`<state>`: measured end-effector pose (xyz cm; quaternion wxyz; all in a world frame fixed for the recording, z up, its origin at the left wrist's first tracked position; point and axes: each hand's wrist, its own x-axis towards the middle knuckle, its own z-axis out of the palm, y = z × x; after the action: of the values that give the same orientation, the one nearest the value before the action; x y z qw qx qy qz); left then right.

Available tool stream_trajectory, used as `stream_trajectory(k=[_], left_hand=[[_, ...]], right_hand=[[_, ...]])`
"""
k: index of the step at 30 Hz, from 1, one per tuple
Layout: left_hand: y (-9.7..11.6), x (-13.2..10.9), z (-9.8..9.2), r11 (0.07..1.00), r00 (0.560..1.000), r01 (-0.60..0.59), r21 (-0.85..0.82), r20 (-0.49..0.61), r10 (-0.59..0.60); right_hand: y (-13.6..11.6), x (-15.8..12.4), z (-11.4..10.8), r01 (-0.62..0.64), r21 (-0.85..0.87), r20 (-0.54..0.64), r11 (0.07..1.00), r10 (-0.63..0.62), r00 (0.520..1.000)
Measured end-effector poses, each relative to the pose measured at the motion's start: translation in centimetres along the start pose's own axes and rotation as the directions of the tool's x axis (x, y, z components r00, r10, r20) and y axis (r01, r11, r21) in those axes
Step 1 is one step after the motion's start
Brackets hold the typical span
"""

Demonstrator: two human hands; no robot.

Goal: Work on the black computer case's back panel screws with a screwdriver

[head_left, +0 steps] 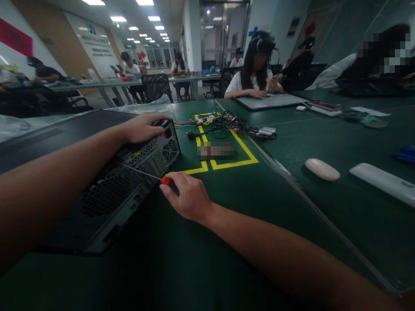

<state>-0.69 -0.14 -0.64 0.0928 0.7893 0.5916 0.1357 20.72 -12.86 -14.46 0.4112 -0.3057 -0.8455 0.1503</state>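
While the right hand pinches an orange-handled screwdriver, its shaft slanting to the rear panel of a computer case, the left hand rests unclenched over the case's top. The case sits toward the left edge of the worktop; cables lie near its far edge. The step in hand looks like working a fastener, though tip contact is unclear; the next move calls for a steady case and aligned shaft.
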Motion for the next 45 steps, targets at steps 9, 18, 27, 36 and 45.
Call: stream_trajectory(k=[9,18,27,36,45], left_hand=[[-0.18,0.12,0.2,1.0,1.0,-0.017,0.004,-0.025,0.017],[-0.58,0.3,0.25,1.0,1.0,-0.019,-0.01,-0.009,0.019],[-0.86,0.5,0.36,1.0,1.0,-0.018,0.007,-0.025,0.018],[-0.66,0.31,0.31,1.0,1.0,-0.023,-0.01,-0.016,0.023],[-0.71,0.35,0.29,1.0,1.0,-0.017,0.007,-0.013,0.017]], right_hand=[[0.39,-0.08,0.36,0.025,0.029,-0.008,0.999,-0.025,1.0],[0.41,0.04,0.2,0.021,-0.014,0.025,1.0,-0.02,0.999],[0.32,0.01,0.17,0.018,-0.018,0.022,1.0,-0.018,1.0],[0.44,0.04,0.23,0.018,-0.019,0.027,1.0,-0.018,0.999],[0.34,0.09,0.21,0.01,-0.004,0.024,1.0,-0.01,1.0]])
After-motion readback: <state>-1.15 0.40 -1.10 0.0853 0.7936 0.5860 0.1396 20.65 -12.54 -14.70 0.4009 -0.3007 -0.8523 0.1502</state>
